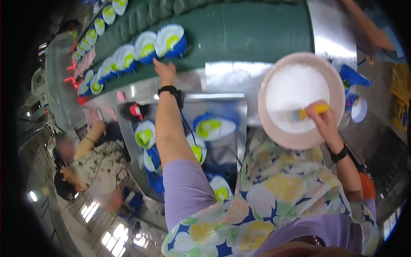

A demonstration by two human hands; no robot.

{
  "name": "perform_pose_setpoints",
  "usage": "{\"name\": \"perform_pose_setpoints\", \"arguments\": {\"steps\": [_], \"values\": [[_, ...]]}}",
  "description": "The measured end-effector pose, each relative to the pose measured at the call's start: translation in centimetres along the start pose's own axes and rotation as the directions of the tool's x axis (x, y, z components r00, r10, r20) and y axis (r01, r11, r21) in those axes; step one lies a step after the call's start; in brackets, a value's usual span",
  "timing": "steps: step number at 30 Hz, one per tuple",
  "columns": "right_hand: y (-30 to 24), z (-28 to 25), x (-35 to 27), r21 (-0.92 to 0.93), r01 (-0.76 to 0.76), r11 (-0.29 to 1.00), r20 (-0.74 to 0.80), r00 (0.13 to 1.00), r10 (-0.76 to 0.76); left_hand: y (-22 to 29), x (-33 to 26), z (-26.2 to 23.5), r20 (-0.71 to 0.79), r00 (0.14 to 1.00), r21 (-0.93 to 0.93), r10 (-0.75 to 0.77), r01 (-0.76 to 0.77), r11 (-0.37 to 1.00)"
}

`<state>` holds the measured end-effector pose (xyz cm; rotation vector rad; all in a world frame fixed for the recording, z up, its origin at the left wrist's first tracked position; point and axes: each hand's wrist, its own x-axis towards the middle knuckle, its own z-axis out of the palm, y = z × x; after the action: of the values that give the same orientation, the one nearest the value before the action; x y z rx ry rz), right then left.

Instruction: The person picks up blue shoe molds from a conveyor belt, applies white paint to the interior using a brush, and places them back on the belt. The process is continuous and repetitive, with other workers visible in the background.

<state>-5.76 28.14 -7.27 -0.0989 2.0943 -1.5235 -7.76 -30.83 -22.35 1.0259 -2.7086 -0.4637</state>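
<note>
Two hands belong to the wearer, one left hand (165,72) and one right hand (325,122), with two dark wristbands (339,153), one apiece. There is one bowl (295,140), one brush (297,115), one green belt (257,34) and one metal tray (218,97). Blue-and-white pieces (165,36) number at least six in the belt's near row, at least six in its far row, and at least five in the tray (overlaps blur exact totals). Two co-workers (102,171) show in part.
</note>
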Motion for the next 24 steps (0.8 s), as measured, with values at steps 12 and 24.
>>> {"name": "perform_pose_setpoints", "arguments": {"steps": [12, 24], "values": [[-0.6, 2.9, 0.5, -0.172, 0.182, 0.968, 0.019, 0.983, -0.182, -1.8, -24.3, -10.8, 0.495, 0.867, -0.067, 0.064, -0.035, 0.997], [0.4, 4.7, -1.4, -0.282, 0.372, 0.884, 0.016, 0.923, -0.383, 5.3, -35.2, -11.8, 0.406, 0.758, -0.184, 0.511, -0.48, 0.858]]}}
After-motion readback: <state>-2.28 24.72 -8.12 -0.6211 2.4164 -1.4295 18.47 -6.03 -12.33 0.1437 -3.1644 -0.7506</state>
